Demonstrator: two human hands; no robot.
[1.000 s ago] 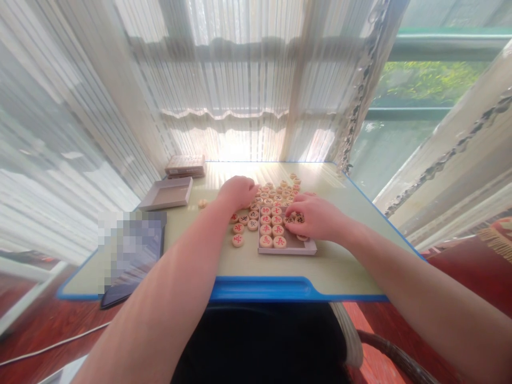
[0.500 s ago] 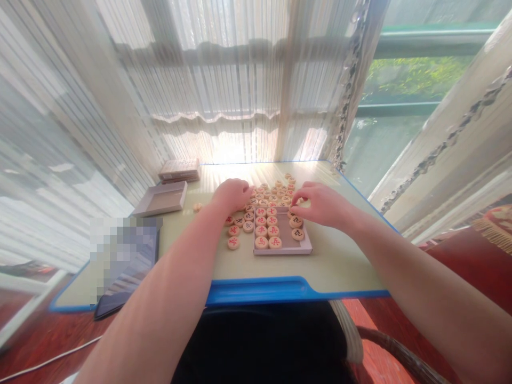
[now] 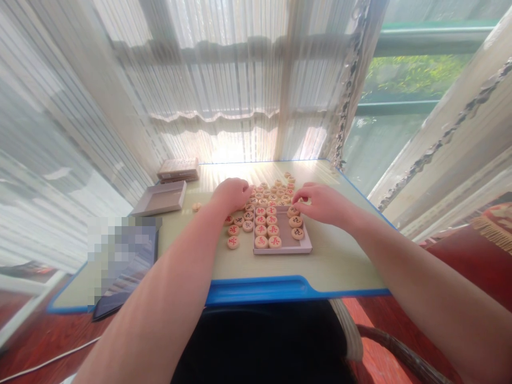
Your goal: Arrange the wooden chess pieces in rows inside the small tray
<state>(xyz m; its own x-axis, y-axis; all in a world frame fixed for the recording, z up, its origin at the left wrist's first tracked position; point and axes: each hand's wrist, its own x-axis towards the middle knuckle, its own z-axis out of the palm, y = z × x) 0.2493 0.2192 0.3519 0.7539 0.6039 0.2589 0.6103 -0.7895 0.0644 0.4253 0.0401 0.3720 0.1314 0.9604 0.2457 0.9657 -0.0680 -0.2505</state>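
A shallow box (image 3: 283, 250) holds two columns of red-marked round pieces (image 3: 273, 231) on its left and three black-marked pieces (image 3: 297, 233) along its right side. My right hand (image 3: 316, 201) is at the box's far right corner, its fingertips touching the farthest black-marked piece (image 3: 293, 211). My left hand (image 3: 234, 193) rests by the far left of the box, beside a loose cluster of pieces (image 3: 272, 197); its fingers are curled, and what they hold, if anything, is hidden. More loose pieces (image 3: 233, 230) lie left of the box.
An open box lid (image 3: 160, 198) and a stack of flat boxes (image 3: 178, 169) are at the far left. A dark tablet (image 3: 132, 266) lies at the table's left edge. The table (image 3: 340, 266) has a blue rim, with curtains behind it.
The fingers of my right hand have loosened and drawn slightly back from the farthest black-marked piece, which now shows more in the box. My left hand has hardly moved.
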